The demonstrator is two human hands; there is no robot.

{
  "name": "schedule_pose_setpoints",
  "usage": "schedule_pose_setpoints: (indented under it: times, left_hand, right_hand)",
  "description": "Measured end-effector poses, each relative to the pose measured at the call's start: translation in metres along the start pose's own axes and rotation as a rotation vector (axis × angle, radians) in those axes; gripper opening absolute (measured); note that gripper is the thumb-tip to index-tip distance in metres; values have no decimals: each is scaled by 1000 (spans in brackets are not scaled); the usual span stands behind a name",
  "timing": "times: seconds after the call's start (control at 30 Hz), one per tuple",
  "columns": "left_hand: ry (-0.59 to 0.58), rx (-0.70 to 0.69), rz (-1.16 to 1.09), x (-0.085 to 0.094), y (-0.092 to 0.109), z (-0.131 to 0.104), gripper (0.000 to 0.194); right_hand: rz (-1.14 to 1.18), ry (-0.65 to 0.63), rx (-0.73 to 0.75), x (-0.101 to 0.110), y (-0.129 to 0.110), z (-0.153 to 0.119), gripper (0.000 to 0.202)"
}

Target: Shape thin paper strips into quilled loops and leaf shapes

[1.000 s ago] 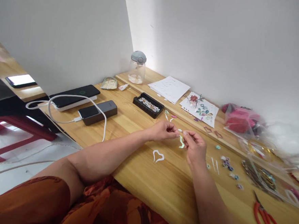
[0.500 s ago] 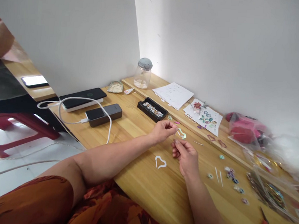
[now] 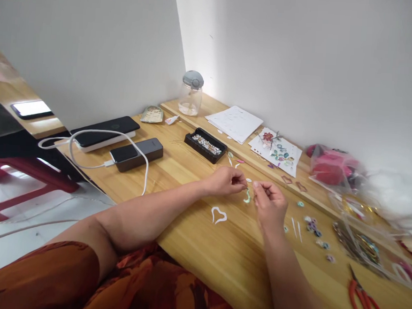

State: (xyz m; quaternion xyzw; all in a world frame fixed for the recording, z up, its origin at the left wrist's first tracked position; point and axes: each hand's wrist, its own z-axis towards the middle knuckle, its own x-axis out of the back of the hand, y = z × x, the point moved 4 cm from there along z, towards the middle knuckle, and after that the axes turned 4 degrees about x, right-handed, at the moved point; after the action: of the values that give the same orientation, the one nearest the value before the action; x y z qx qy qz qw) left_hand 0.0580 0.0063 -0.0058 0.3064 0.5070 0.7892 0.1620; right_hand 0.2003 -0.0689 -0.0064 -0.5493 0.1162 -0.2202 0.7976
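Observation:
My left hand (image 3: 228, 180) is closed in a pinch over the middle of the wooden table (image 3: 186, 238); what it pinches is too small to make out. Facing it, a little to the right, my right hand (image 3: 269, 200) has thumb and fingertips pressed together, with a tiny pale piece (image 3: 249, 180) near them. Between the hands lies a pale green wavy piece (image 3: 247, 196), partly hidden. A white heart-shaped outline (image 3: 219, 215) rests on the table below my left hand. Beyond the hands stands a black tray (image 3: 205, 145) holding small silvery and brown beads.
Papers (image 3: 234, 123) and a lidded jar (image 3: 191, 93) stand on the back ledge. A power bank (image 3: 140, 154), phone (image 3: 105, 131) and white cable lie left. Small spools (image 3: 313, 225), orange-handled scissors (image 3: 367, 300) and plastic bags (image 3: 337, 168) are on the right.
My right hand has moved right, away from my left hand, widening the gap between them. My left hand has turned, its fingertips lower. The whole view has shifted slightly.

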Motion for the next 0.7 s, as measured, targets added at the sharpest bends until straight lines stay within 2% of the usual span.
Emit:
schedule_pose_setpoints:
  times: [0.1, 0.2, 0.37, 0.5, 0.7]
  left_hand:
    - [-53, 87, -155, -1, -1, 0, 21]
    - [-52, 161, -363, 0, -3, 1, 29]
    - [98, 274, -557, 3, -9, 2, 34]
    - [239, 291, -567, 5, -13, 3, 31]
    - [411, 221, -394, 13, -11, 3, 21]
  right_hand:
    - [103, 45, -110, 3, 10, 5, 27]
    - [166, 34, -245, -2, 20, 3, 31]
    - [255, -65, -389, -18, 22, -9, 32]
    - [241, -73, -429, -27, 20, -18, 32]
    - [140, -58, -362, -31, 18, -23, 31]
